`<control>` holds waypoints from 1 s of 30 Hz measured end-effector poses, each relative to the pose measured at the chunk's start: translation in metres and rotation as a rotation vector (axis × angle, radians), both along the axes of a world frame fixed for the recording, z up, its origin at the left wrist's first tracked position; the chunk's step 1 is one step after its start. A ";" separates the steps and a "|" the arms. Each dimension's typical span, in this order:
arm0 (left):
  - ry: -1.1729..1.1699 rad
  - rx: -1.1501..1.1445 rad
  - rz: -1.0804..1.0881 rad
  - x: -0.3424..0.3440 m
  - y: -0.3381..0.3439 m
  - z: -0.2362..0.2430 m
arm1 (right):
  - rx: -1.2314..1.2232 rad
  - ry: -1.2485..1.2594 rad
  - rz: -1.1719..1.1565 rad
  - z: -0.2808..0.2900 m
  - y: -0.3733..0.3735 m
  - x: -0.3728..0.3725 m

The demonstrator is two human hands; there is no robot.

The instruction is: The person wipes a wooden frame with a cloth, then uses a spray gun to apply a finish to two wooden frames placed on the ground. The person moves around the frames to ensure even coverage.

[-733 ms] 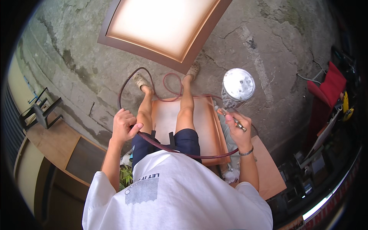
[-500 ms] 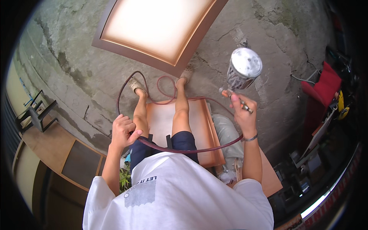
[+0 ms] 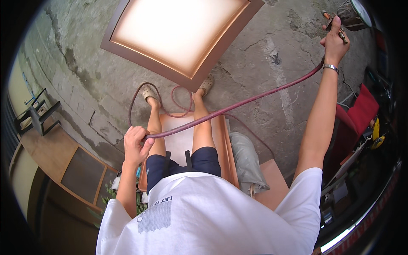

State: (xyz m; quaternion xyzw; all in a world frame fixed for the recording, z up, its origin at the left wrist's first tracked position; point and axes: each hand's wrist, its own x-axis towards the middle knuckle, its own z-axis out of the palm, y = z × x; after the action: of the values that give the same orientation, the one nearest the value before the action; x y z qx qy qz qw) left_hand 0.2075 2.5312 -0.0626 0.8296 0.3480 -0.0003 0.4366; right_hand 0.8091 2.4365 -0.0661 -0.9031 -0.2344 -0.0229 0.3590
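the left hand (image 3: pixel 137 145) is wrapped round the hose (image 3: pixel 238 104); the right hand (image 3: pixel 335 47), arm stretched out, grips the spray gun (image 3: pixel 342 37) with its cup (image 3: pixel 347 18) at the upper right. the hose runs almost straight from the left hand to the right wrist, above the legs (image 3: pixel 202 127), and loops near the feet (image 3: pixel 148 92). beyond them is a brown-framed panel (image 3: pixel 178 34) with a pale centre.

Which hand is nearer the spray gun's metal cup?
Right. The right hand is close beside the metal cup; the left hand is well away to its left, gripping the maroon hose.
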 end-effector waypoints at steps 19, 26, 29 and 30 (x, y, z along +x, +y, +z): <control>-0.082 0.041 0.045 -0.074 0.050 0.003 | -0.189 0.663 0.146 0.055 -0.055 -0.241; -0.112 0.034 0.019 -0.057 0.036 0.006 | -0.181 0.345 0.121 0.022 0.015 -0.143; -0.110 0.015 0.024 -0.045 0.025 0.006 | -0.240 0.135 0.061 -0.012 0.028 -0.066; -0.122 0.000 0.017 -0.038 0.023 0.004 | -0.183 0.075 0.068 -0.007 0.036 -0.058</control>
State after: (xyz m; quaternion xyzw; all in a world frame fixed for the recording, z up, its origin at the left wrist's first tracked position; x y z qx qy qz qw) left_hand 0.1694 2.5543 -0.0586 0.8251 0.3278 0.0543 0.4570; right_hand 0.7514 2.4726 -0.0728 -0.9239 -0.2524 0.0446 0.2842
